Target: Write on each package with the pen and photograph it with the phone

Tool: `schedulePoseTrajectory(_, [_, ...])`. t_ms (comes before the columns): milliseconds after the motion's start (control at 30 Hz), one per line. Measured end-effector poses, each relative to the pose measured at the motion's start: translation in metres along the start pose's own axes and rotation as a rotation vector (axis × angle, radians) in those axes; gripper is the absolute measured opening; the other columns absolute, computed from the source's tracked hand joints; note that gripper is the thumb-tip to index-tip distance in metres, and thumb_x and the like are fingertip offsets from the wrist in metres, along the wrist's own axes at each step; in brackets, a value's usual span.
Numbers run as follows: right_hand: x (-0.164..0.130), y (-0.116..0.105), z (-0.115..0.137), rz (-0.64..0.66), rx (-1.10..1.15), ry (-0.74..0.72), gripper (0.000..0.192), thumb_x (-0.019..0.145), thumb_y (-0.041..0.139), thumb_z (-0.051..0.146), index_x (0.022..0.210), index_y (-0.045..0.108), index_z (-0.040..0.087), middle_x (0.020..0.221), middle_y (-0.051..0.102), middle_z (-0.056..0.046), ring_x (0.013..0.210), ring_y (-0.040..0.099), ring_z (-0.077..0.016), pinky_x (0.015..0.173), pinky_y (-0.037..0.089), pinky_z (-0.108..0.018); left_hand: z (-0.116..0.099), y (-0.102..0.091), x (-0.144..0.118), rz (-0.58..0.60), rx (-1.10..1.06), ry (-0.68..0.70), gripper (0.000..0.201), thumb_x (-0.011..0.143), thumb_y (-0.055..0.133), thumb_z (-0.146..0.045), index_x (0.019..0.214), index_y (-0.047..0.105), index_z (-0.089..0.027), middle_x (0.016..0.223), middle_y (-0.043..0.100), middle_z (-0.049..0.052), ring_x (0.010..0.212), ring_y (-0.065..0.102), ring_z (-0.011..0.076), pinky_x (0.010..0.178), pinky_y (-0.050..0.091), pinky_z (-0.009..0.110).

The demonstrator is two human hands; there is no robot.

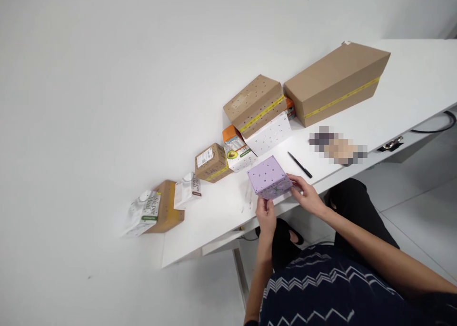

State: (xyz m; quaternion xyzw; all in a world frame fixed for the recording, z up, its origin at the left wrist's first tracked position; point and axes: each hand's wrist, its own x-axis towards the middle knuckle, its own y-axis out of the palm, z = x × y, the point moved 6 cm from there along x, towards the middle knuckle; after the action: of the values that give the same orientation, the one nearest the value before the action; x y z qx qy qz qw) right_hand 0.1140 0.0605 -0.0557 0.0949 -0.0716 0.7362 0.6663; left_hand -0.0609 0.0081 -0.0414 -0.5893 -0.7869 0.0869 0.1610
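Left hand (266, 215), right hand (306, 196): apart, holding lilac box (267, 173) by near edge and right corner; box at white table's (212, 214) near side, left of pen (300, 164). Best gripped lightly, corners uncrushed.

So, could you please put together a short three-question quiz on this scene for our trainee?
1. Multiple choice: What do the left hand and right hand both hold?
A) the avocado box
B) the purple box
C) the white spotted box

2. True or false: The black pen lies on the table, nearer the right hand than the left.

3. Short answer: What colour is the strip along the largest brown box?

Key: 1. B; 2. True; 3. Yellow.
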Motion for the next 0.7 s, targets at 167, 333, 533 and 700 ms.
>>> schedulePoseTrajectory(167, [0.0, -0.002, 0.003, 0.017, 0.007, 0.028, 0.038, 0.088, 0.049, 0.025, 0.126, 0.053, 0.025, 0.132, 0.057, -0.01, 0.119, 0.056, -0.0226, 0.104, 0.043, -0.044, -0.003, -0.01, 0.005, -0.028, -0.087, -0.112, 0.034, 0.088, 0.051, -0.038, 0.111, 0.064, -0.016, 0.108, 0.067, 0.01, 0.104, 0.06, 0.0223, 0.093, 0.048, 0.037])
schedulePoseTrajectory(333, [-0.001, -0.001, -0.001, 0.016, -0.014, 0.056, 0.041, 0.087, 0.048, 0.026, 0.128, 0.052, 0.024, 0.128, 0.059, -0.01, 0.117, 0.058, -0.0238, 0.1, 0.046, -0.044, -0.028, -0.031, 0.018, -0.189, -0.237, -0.204, 0.059, 0.085, 0.05, -0.056, 0.128, 0.056, -0.016, 0.124, 0.059, 0.015, 0.104, 0.061, 0.0232, 0.079, 0.054, 0.034])
schedulePoseTrajectory(533, [-0.001, -0.006, -0.007, 0.003, -0.072, 0.075, 0.042, 0.086, 0.05, 0.032, 0.127, 0.056, 0.025, 0.133, 0.056, -0.01, 0.12, 0.055, -0.0263, 0.102, 0.045, -0.047, -0.062, -0.03, 0.041, -0.068, -0.121, -0.171, 0.073, 0.086, 0.052, -0.06, 0.147, 0.031, -0.026, 0.134, 0.051, 0.014, 0.11, 0.058, 0.0216, 0.079, 0.052, 0.03])
schedulePoseTrajectory(700, [0.003, -0.004, 0.002, 0.014, -0.058, 0.141, 0.04, 0.089, 0.048, 0.046, 0.122, 0.062, 0.027, 0.136, 0.055, -0.008, 0.128, 0.049, -0.0258, 0.111, 0.035, -0.045, -0.041, -0.048, 0.04, -0.154, -0.367, -0.29, 0.07, 0.081, 0.061, -0.05, 0.143, 0.037, -0.027, 0.139, 0.048, 0.013, 0.115, 0.056, 0.0249, 0.076, 0.054, 0.031])
